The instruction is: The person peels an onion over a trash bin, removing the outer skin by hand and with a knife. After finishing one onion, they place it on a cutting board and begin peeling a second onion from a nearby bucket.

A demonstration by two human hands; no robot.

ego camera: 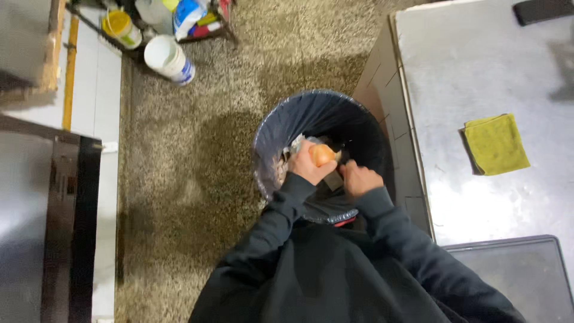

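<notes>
My left hand [306, 164] is closed round a small orange-yellow onion [322, 154], fingers wrapped under and behind it so only its rounded top shows. It sits directly over the open mouth of the bin [281, 122], which is lined with a dark bag and stands on the speckled floor [197, 137] against the tiled side of the worktop [478, 72]. My right hand [359, 178] is curled shut on a flat grey blade-like tool [333, 180], probably a knife, though too little shows to be sure. The key relation: the onion lies up and to the left of my right hand, just beside it, and the tool's long axis runs on a slant from that hand toward the onion's underside, its end apparently touching or nearly so. Both hands sit inside the bin's rim, nearer its worktop side. Pale scraps lie in the bag just beyond the onion. On the worktop, well apart from my hands, a folded yellow-green cloth [495, 144] lies near the middle, and a dark tray [520, 275] occupies the near corner. White tubs [169, 58] stand on the floor at the far side.
</notes>
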